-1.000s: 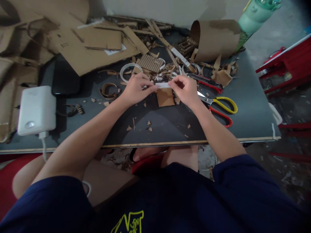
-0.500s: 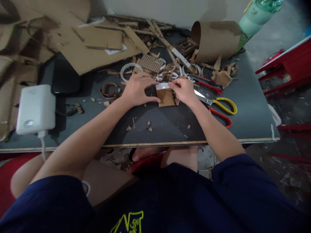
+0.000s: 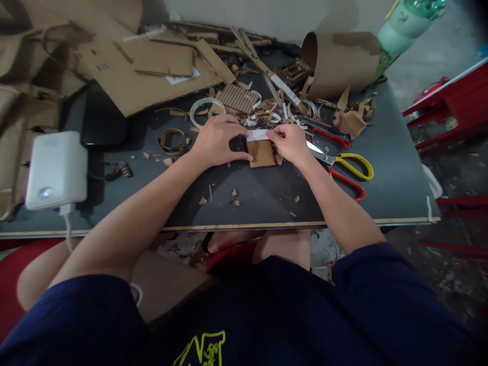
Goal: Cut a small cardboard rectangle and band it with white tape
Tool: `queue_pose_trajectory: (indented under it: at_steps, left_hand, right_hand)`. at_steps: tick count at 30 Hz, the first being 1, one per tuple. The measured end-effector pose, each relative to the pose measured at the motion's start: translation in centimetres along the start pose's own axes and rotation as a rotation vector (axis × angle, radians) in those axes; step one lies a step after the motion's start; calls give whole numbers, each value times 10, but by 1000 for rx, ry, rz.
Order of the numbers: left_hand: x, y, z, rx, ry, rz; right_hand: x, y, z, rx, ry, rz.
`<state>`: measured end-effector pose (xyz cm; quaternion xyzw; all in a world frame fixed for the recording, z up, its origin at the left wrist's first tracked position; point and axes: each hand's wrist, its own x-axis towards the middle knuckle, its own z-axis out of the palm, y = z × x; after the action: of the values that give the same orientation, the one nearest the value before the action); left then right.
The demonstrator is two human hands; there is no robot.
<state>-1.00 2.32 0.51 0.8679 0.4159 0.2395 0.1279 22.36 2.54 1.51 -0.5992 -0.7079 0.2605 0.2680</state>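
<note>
A small square of brown cardboard (image 3: 261, 154) lies on the dark tabletop between my hands. Along its far edge runs a white strip (image 3: 257, 134), which looks like paper or tape. My left hand (image 3: 219, 138) holds the cardboard's left side, thumb at the near corner and index finger by the strip's left end. A dark patch shows in the gap between that thumb and finger; I cannot tell what it is. The strip's right end is pinched between the thumb and fingers of my right hand (image 3: 288, 142). Scissors (image 3: 335, 161) with yellow and red handles lie beside my right wrist.
Behind my hands lie a white ring (image 3: 207, 113), a ridged cardboard piece (image 3: 237, 98), scraps and a red utility knife (image 3: 328, 132). A cardboard tube (image 3: 343, 63) and green bottle (image 3: 406, 33) are back right. Cardboard sheets (image 3: 152, 71) and a white power bank (image 3: 57, 170) are left.
Both hands keep nearly the same place and hold. The white strip shows less glare and sits at a slightly different tilt. The whole view has shifted very slightly.
</note>
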Motion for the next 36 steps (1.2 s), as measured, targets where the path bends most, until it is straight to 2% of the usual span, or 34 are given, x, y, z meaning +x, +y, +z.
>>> queue_pose_trajectory:
  at_steps: [26, 36]
  left_hand:
    - [-2, 4, -3, 31, -38, 22]
    - [0, 4, -4, 1, -48, 28]
  right_hand:
    - [-3, -10, -1, -102, 12, 56]
    - [-4, -9, 0, -95, 34, 21]
